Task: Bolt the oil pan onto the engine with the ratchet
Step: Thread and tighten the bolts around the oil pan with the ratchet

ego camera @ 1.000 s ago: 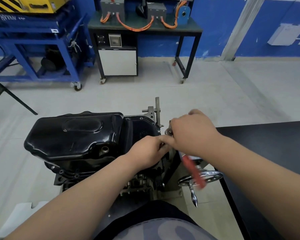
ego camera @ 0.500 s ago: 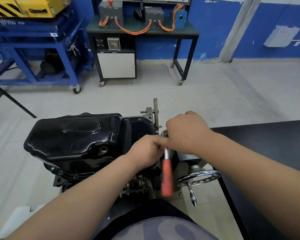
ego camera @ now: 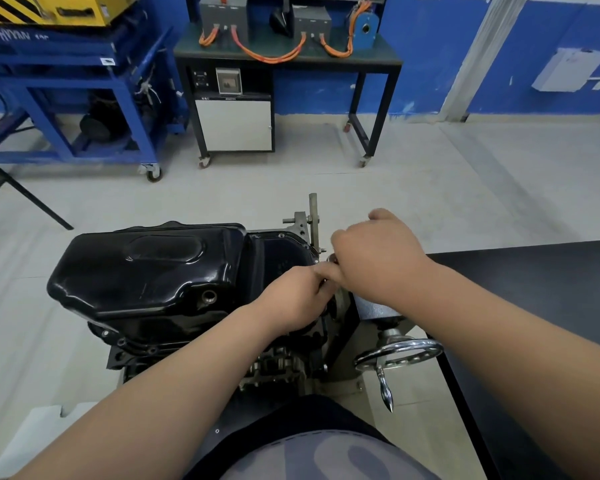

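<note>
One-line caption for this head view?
Left hand and right hand meet at the right end of the black oil pan, the right gripping the ratchet.

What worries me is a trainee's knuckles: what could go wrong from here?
1. The left hand steadies the ratchet at the oil pan's corner, close against the right hand; a slip could pinch its fingers.
2. The steel post stands just beyond the right knuckles; a sudden release might drive them into it.
</note>
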Demonstrator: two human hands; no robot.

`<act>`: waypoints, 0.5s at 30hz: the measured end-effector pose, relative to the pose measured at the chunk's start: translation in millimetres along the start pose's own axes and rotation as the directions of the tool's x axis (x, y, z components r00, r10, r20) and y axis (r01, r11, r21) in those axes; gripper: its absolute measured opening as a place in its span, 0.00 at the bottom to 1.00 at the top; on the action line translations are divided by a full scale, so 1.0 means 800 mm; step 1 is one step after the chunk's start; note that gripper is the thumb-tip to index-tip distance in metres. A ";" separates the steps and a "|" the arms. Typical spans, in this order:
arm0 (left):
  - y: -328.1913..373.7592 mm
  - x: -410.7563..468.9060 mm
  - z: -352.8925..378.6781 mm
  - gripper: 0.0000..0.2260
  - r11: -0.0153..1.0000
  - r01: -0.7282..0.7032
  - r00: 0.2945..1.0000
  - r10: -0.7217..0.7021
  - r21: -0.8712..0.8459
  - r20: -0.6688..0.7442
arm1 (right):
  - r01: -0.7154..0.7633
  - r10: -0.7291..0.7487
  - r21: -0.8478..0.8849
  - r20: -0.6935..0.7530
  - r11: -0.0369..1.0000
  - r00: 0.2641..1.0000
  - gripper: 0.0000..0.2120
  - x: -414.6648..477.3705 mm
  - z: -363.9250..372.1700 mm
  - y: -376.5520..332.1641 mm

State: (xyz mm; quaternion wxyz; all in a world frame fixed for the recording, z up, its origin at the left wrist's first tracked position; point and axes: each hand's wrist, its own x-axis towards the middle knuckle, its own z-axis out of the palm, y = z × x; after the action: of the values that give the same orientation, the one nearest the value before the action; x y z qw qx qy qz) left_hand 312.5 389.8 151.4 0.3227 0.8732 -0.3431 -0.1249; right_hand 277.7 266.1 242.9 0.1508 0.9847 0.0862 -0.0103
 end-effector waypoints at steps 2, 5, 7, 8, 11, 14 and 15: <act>0.002 -0.001 0.002 0.13 1.000 0.000 1.000 -0.001 0.027 0.023 | -0.072 0.068 0.069 0.058 0.995 0.996 0.25 -0.001 0.003 0.000; 0.001 -0.004 0.001 0.09 0.999 -0.042 0.999 0.042 0.016 0.028 | 0.007 -0.019 0.112 0.106 0.994 0.994 0.23 -0.004 0.004 0.008; 0.003 -0.005 0.001 0.11 0.998 -0.048 0.998 0.046 0.038 0.045 | 0.130 -0.140 0.118 0.082 0.985 0.987 0.15 -0.006 0.003 0.018; 0.005 -0.005 0.002 0.11 0.997 -0.050 0.997 0.047 0.057 0.053 | 0.183 -0.192 0.116 0.065 0.976 0.979 0.11 -0.006 0.003 0.022; 0.004 0.000 0.003 0.11 0.997 -0.041 0.998 0.037 0.072 0.050 | 0.222 -0.231 0.128 0.060 0.967 0.971 0.13 -0.004 0.005 0.027; -0.001 0.002 0.000 0.10 0.998 -0.017 0.999 0.015 0.060 0.040 | 0.185 -0.184 0.139 -0.019 0.973 0.983 0.10 -0.006 0.006 0.028; -0.002 0.001 -0.001 0.10 0.998 -0.014 0.999 0.012 0.063 0.030 | 0.154 -0.148 0.132 -0.050 0.979 0.988 0.08 -0.008 0.008 0.026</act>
State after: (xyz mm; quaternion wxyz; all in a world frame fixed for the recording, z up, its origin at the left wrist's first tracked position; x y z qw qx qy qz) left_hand 314.2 390.3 150.8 0.2908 0.8787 -0.3573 -0.1250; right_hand 274.8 243.5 243.6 0.0809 0.9833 0.1628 -0.0079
